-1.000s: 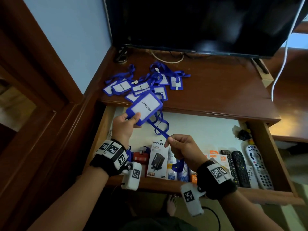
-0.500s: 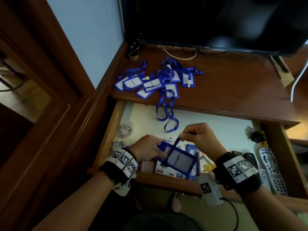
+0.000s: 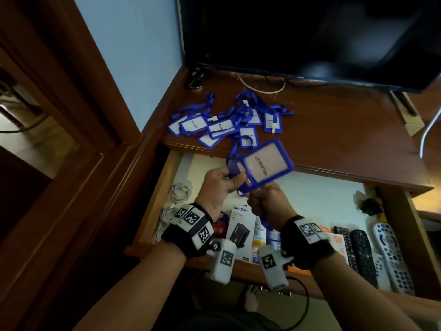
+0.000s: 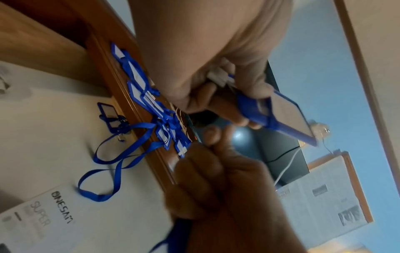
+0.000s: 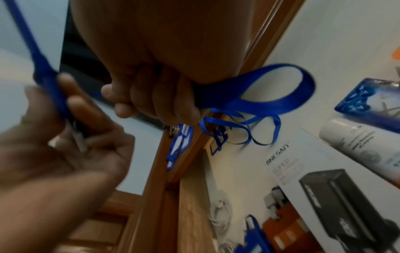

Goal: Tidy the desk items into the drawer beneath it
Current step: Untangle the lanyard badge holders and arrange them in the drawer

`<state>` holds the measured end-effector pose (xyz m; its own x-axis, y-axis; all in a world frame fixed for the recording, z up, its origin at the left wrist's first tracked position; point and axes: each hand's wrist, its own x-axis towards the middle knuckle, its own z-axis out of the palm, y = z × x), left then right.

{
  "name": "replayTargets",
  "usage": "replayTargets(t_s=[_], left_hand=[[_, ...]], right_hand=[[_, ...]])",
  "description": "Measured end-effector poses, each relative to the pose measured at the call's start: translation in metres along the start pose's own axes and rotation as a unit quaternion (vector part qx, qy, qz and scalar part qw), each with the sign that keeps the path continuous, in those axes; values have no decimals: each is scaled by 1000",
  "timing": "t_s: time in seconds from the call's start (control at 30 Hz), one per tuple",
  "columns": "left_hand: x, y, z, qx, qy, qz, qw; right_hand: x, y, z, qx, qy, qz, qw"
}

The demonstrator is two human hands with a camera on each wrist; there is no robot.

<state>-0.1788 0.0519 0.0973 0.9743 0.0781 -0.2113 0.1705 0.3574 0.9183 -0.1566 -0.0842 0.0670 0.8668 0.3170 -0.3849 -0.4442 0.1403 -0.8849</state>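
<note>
Above the open drawer [image 3: 152, 211], near its front edge, the two hands are close together, almost touching. The right hand [image 3: 269, 204] is a closed fist around the blue lanyard strap [image 5: 270, 95]; a loop of the strap comes out from the side of the fist, and a short piece hangs below the wrist toward the drawer. The left hand [image 3: 219, 189] is just to the left of it, fingers curled, and it pinches the top end of the blue badge holder [image 3: 262, 167] near its white clip [image 4: 218, 78]. The holder is in the air, tilted, over the back part of the drawer, with its far corner before the desk edge; its white card faces up.

Inside the drawer, under the hands, lies a white charger box [image 3: 241, 228] with a black adapter printed on it. To the right side of the drawer are several remote controls [image 3: 372, 254], and at the left side a white cable [image 3: 179, 194].

Beyond the drawer, on the desk [image 3: 334, 130], a pile of blue badge holders with lanyards [image 3: 226, 123] lies near the left wall. Behind them stands a dark screen [image 3: 310, 37]
</note>
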Motion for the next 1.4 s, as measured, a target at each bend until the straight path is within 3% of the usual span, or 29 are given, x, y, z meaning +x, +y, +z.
replayTargets(t_s=[0.1,0.23,0.33,0.5,0.6,0.73,0.87,0.97,1.1,1.23,1.3,1.4], left_hand=[[8,3,3,0,78,0,997],[13,-9,-7,79,146,-21,986],[9,-21,-20,137,154,-36,978],[4,-36,-29,232,162,-53,958],[5,-43,-34,390,84,-62,915],[0,-40,-31,514,-33,-75,854],[-3,-29,-29,597,-142,-79,785],[-7,-20,-26,627,-182,-59,756],[-1,-8,-23,621,-195,-56,757],[7,7,-23,583,-223,-53,779],[10,11,-25,535,-226,-56,812],[11,13,-28,409,-211,-64,885]], right_hand=[[4,12,9,-64,-31,-17,997],[-4,18,10,-177,-2,-54,983],[-16,17,0,-256,-7,-75,964],[-27,1,-2,-378,-71,-75,920],[-27,-17,2,-434,-100,-101,890],[-12,-28,-6,-502,-115,-99,851],[-2,-27,-16,-507,-114,-92,850],[6,-23,-22,-468,-79,-103,874],[10,-17,-33,-421,-73,-83,900],[5,-9,-35,-373,-93,-83,919],[2,-9,-35,-336,-90,-80,934],[2,-17,-35,-237,-106,-46,965]])
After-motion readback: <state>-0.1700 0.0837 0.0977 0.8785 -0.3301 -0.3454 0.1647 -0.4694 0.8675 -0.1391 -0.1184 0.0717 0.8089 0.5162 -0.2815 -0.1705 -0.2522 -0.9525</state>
